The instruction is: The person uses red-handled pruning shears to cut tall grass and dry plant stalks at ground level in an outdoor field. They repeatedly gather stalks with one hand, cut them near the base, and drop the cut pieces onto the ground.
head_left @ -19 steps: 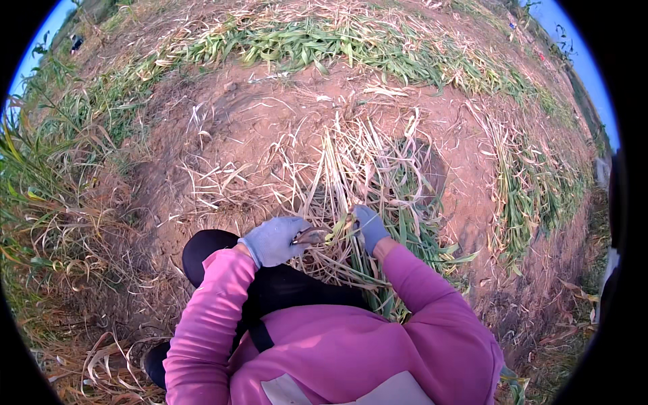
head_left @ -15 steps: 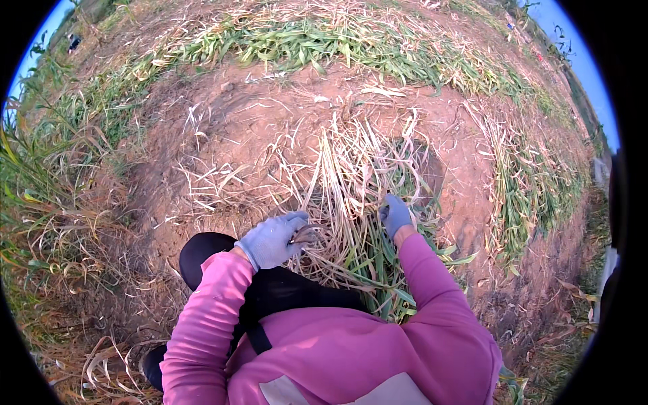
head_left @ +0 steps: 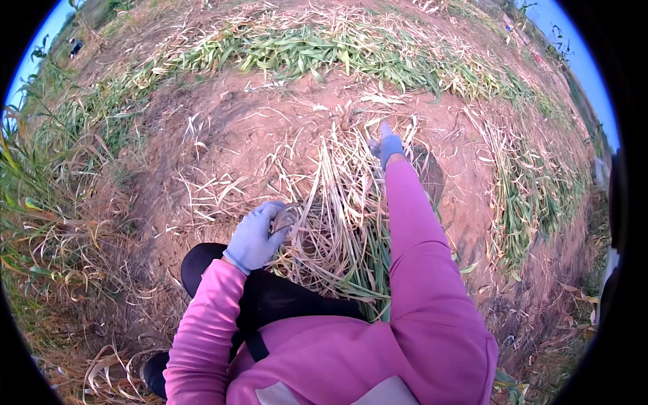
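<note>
The left hand [head_left: 255, 236], in a blue glove, is closed around the near end of a bundle of dry stalks [head_left: 337, 209] that lies on the bare soil [head_left: 229, 135]. The right hand [head_left: 388, 145], also gloved, is stretched far forward with fingers pressed together on the far end of the stalks. No container is near either hand.

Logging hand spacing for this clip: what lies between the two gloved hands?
In the head view, a heap of dry straw-coloured stalks fills the stretch between the left hand and the outstretched right hand.
</note>
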Demonstrator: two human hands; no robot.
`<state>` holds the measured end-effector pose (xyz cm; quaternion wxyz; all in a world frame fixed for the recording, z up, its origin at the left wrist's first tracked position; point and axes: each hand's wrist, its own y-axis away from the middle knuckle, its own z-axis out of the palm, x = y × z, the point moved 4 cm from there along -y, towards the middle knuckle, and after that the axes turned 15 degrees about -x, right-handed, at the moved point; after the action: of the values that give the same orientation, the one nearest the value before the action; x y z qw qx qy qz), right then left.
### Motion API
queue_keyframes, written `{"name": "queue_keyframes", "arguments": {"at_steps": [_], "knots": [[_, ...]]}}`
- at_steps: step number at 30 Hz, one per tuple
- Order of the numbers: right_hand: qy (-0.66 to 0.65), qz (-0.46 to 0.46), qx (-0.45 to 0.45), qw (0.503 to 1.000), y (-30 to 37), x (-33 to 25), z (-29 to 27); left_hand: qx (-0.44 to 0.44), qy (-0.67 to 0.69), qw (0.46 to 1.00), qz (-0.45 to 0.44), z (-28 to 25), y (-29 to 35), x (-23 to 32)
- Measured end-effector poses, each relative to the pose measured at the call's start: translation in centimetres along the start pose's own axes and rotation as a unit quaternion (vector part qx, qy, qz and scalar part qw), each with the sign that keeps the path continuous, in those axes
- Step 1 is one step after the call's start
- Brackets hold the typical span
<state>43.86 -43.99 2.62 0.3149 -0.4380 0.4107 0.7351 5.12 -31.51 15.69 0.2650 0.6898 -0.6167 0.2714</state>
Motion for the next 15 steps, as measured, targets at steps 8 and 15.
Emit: {"name": "queue_keyframes", "arguments": {"at_steps": [8,15], "knots": [[0.077,0.125,-0.119,0.982,6.1,14.4,1.2,0.026,-0.005,1.0,0.003,-0.4,-0.1,0.3],[0.35,-0.21,-0.432,0.804,25.9,5.2,15.4,0.183,0.379,0.906,-0.045,-1.6,0.3,-1.3]]}}
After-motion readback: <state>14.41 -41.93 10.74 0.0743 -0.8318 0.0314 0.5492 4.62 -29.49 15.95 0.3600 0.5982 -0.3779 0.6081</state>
